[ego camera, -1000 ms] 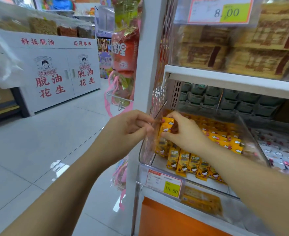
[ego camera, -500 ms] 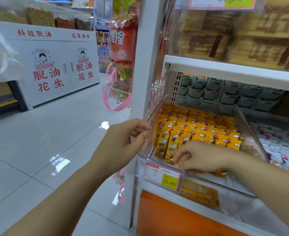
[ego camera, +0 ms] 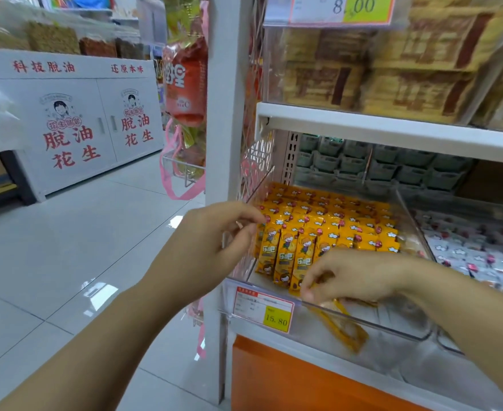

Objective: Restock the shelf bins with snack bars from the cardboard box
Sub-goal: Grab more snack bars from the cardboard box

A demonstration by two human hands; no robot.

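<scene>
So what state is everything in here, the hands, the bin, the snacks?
clear bin: mostly full, gap at front right
snack bars: standing in tight rows
loose bar: lying slantwise behind the front wall
left hand: fingers curled, pinching the clear bin's left wall
right hand: curled round the loose bar at the bin's front
price tag: clipped on the front wall, reads 15.80
upper bin: packed with brown packs

White cabinet with red lettering [ego camera: 96, 93], hanging red bag [ego camera: 185, 81], shelf price tag [ego camera: 263, 308]
</scene>
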